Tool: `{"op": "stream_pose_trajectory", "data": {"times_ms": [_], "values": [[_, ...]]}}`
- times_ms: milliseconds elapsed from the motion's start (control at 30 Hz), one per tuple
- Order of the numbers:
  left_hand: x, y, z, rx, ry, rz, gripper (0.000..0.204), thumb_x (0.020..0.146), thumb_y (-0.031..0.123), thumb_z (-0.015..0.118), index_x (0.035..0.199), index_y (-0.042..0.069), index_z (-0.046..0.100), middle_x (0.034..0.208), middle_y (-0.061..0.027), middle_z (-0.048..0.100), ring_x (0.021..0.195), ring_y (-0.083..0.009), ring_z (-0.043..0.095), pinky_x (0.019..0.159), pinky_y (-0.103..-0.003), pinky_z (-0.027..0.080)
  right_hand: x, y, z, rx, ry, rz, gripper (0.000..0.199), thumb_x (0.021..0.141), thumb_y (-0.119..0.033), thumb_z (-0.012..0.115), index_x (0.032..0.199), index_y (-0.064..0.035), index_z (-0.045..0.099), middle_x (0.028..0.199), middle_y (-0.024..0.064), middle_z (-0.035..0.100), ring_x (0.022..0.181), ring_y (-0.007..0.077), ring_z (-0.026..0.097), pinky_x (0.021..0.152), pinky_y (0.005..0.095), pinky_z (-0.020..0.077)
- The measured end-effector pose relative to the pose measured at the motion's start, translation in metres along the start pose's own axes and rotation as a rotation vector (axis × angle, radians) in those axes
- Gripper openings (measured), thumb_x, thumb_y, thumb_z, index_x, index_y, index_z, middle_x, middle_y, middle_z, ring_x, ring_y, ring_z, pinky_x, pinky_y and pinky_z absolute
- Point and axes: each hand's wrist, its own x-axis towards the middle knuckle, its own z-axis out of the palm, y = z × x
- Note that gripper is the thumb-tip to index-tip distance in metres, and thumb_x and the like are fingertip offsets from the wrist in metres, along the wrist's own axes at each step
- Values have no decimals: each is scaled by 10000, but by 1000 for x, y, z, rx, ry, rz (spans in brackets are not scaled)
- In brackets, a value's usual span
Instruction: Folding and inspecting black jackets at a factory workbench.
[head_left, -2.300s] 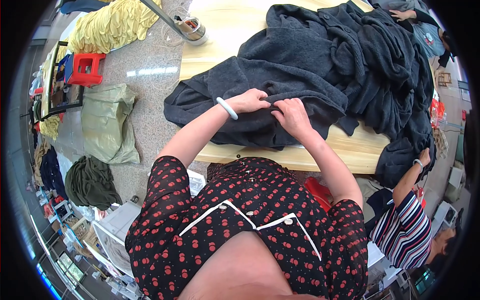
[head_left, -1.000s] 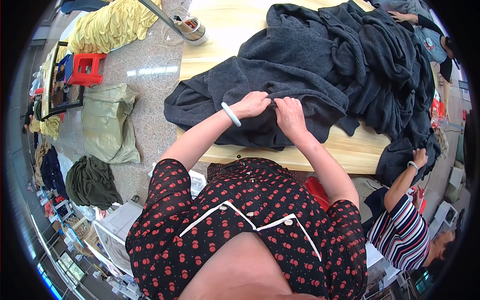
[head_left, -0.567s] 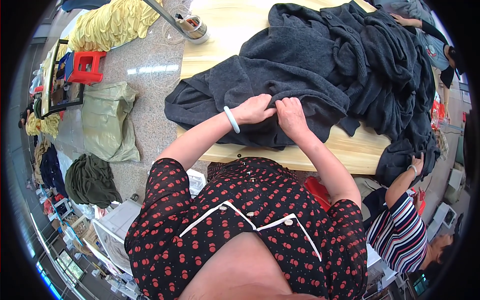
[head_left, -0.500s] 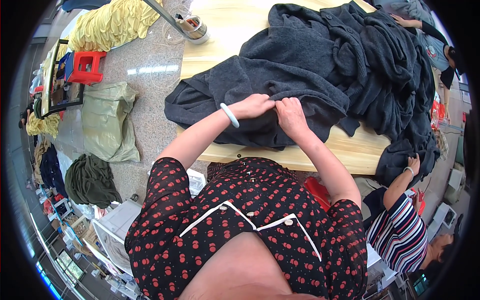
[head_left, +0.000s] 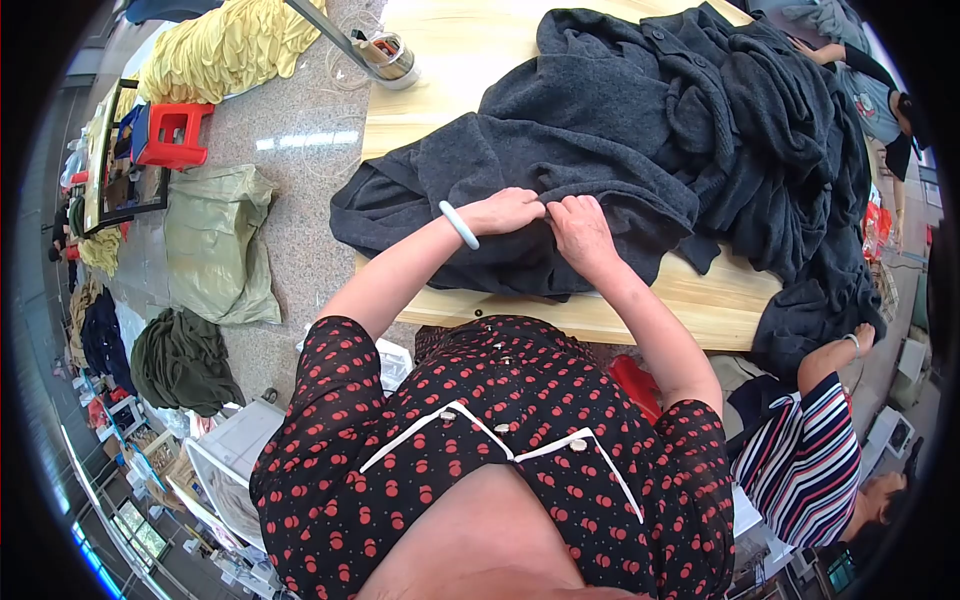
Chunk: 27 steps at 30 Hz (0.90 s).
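Fingers: I make out the left fingers (head_left: 530,204) and right fingers (head_left: 566,206) bent and nearly tip to tip, both apparently pinching one fold of dark grey cloth (head_left: 590,110).
Hands: the left hand (head_left: 510,210), behind a pale bangle (head_left: 459,225), points rightward; the right hand (head_left: 580,232) reaches forward, its back toward me.
Cloth: it lies heaped on the pale wooden table (head_left: 445,105), under the fingertips and spreading beyond them, with round buttons (head_left: 699,60) on its far part.
Long axis: I read the heap as running from a tapered end at the left to the bulk at the upper right; the pinched fold trails rightward from the fingertips.
Nearer hand: the right hand is closer to the bulk, the left hand to the tapered end.
Far corner: a co-worker's hand (head_left: 864,335) is beside the cloth's lower-right end; I can't tell whether it touches.
Hidden: the fingertips cover the pinched spot, so I can't tell if anything small sits there.
Hard to make out: whether the heap is one garment or several.
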Motion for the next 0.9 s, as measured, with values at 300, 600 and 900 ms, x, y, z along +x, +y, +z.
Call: {"op": "stream_pose_trajectory", "data": {"times_ms": [300, 600, 900], "values": [[-19, 16, 13, -13, 195, 1, 251, 761, 171, 456, 815, -72, 486, 849, -281, 540, 847, -414, 523, 761, -445, 415, 3, 1, -1, 34, -33, -18, 61, 716, -69, 542, 755, -24, 527, 737, 111, 498, 754, 268, 486, 712, 353, 382], [-20, 11, 20, 120, 309, 136, 115, 742, 66, 429, 765, -44, 455, 775, -246, 530, 758, -400, 532, 677, -454, 431, 1, 1, -4, 8, -54, -47, 44, 677, -24, 504, 720, -31, 514, 724, 107, 496, 760, 259, 490, 728, 349, 383], [-20, 21, 1, 132, 259, 251, 107, 760, 69, 472, 798, -31, 480, 768, -206, 532, 725, -352, 538, 666, -407, 428, 8, 0, -27, 371, -31, 168, 144, 729, 10, 476, 865, -24, 508, 836, 126, 540, 833, 320, 527, 714, 398, 432]]}}
